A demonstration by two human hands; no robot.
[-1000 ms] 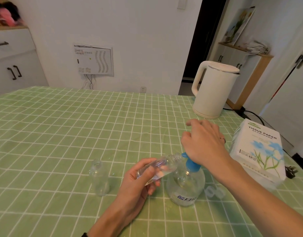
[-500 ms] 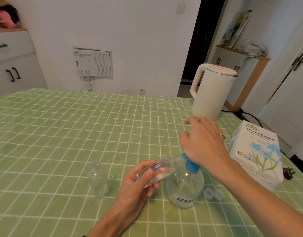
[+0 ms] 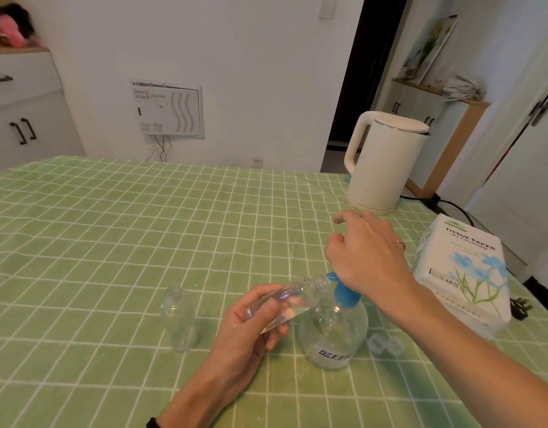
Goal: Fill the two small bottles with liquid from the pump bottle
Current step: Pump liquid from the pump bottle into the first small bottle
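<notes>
A round clear pump bottle point(image 3: 333, 333) with a blue pump head stands on the green checked tablecloth point(image 3: 112, 236). My right hand point(image 3: 366, 254) rests palm-down on the pump head, fingers loosely curled. My left hand point(image 3: 251, 322) holds a small clear bottle point(image 3: 292, 299) tilted, its threaded mouth right at the blue spout. A second small clear bottle point(image 3: 178, 319) stands upright and uncapped to the left, apart from both hands. Two clear caps point(image 3: 385, 345) lie right of the pump bottle.
A white electric kettle point(image 3: 385, 163) stands at the back right, its black cord trailing off the table. A tissue paper pack point(image 3: 462, 273) sits near the right edge. White cabinets stand at the far left and a wooden one at the far right.
The camera tilts slightly and the scene shifts a little. Both hands, the tilted small bottle and the pump bottle keep the same pose.
</notes>
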